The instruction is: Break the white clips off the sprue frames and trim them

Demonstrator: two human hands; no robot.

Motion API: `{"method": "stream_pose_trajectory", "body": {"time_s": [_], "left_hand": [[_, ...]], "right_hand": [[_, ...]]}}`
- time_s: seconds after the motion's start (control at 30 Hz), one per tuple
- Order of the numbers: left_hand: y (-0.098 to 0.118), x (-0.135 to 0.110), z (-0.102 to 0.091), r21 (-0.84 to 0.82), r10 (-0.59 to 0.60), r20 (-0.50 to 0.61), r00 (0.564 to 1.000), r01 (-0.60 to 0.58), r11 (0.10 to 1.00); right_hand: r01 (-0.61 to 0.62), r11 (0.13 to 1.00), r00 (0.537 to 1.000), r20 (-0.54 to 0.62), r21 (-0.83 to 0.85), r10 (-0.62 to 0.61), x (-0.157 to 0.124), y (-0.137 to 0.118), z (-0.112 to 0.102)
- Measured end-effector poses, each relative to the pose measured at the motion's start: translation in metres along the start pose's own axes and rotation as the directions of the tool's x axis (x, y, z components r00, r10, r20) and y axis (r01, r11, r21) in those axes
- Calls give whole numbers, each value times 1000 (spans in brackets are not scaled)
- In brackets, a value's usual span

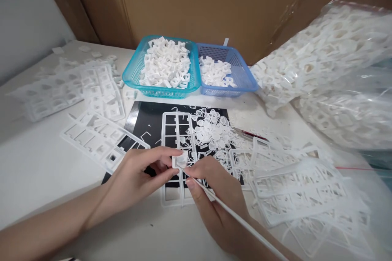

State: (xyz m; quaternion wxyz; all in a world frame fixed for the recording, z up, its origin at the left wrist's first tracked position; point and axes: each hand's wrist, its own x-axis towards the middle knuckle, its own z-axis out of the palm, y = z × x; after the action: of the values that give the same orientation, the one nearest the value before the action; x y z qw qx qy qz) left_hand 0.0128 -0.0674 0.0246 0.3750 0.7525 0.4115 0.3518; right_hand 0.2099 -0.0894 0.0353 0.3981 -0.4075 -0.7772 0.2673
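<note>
Between the thumb and fingers of my left hand (139, 171) is a small white square plastic piece (180, 159). My right hand (217, 200) grips a long thin white-handled tool (232, 213), its fine tip touching the face of the piece. The exact kind of tool cannot be made out. Beneath both hands lies a white plastic sprue frame (163, 134) on a black mat (142, 116). Small white offcuts (211, 130) are heaped on the mat just beyond my right hand.
A teal basket (130, 74) and a blue basket (245, 69) at the back hold white pieces. Clear bags (324, 57) of pieces bulge at right. Sprue frames lie stacked at left (58, 89) and right (303, 187). A dark red slim tool (249, 133) rests beyond the offcuts.
</note>
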Motion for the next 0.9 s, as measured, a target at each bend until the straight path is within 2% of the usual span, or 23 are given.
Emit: {"method": "stream_pose_trajectory", "body": {"time_s": [0.2, 0.33, 0.5, 0.67, 0.8, 0.9], "left_hand": [[-3, -2, 1, -23, -11, 15, 1000, 11, 1000], [-2, -3, 2, -27, -53, 21, 998, 53, 998], [2, -2, 3, -40, -148, 60, 987, 151, 988], [5, 0, 3, -171, -310, 84, 947, 320, 932], [4, 1, 1, -234, -420, 83, 904, 428, 873], [2, 0, 0, -283, -449, 96, 888, 457, 843]], "right_hand": [[100, 990, 995, -15, -99, -102, -3, 2, 5], [100, 985, 993, -43, -139, -107, -3, 3, 12], [96, 967, 993, -44, -238, -110, -8, 10, 21], [242, 869, 956, -44, -432, -288, -12, 15, 29], [173, 881, 953, -153, -441, -263, -7, 18, 15], [97, 892, 923, -296, -441, -247, 1, 22, -5]]}}
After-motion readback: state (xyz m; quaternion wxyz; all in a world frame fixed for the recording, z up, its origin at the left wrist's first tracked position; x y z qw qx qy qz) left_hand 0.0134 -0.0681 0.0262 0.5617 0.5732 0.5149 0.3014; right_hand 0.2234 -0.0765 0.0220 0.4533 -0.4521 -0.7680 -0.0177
